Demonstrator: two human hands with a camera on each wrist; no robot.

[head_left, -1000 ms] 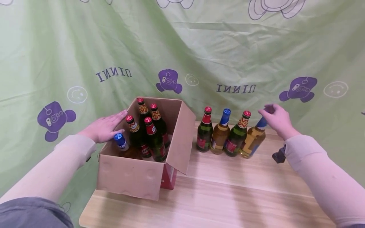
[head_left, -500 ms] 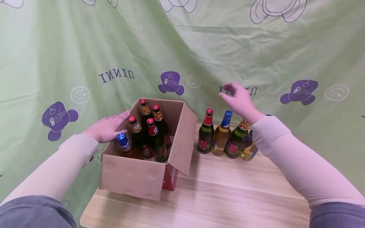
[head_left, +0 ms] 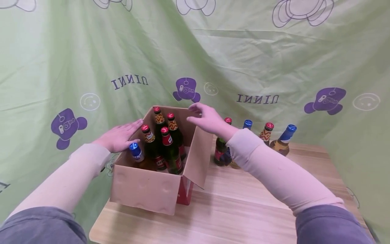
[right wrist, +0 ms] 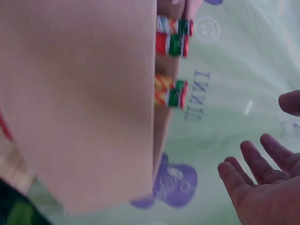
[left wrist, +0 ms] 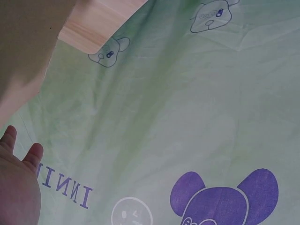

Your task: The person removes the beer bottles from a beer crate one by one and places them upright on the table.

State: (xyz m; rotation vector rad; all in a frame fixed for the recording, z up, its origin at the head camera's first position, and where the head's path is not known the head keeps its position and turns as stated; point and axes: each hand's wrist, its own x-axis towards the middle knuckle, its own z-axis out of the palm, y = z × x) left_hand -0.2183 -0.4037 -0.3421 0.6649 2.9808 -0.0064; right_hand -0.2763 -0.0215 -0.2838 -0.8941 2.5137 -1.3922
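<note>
A cardboard box (head_left: 146, 189) with raised flaps holds several upright beer bottles. Most are green with red caps, such as the front red-labelled bottle (head_left: 172, 152); one bottle (head_left: 136, 152) with a blue cap stands at the left. My left hand (head_left: 117, 138) rests on the box's left rim, fingers straight. Above the box's right rear edge is my right hand (head_left: 210, 119), holding nothing, its fingers loosely bent. In the right wrist view that hand (right wrist: 267, 183) is apart from the box flap (right wrist: 84, 103) and the bottle necks.
A row of bottles stands on the wooden table (head_left: 231, 206) right of the box. My right forearm partly covers them; a blue-capped bottle (head_left: 283, 142) is at the row's right end. A green printed curtain (head_left: 243, 61) hangs behind.
My right hand has moved left from the row's rightmost blue-capped bottle to above the box, with nothing in it. My left hand stays on the rim.
</note>
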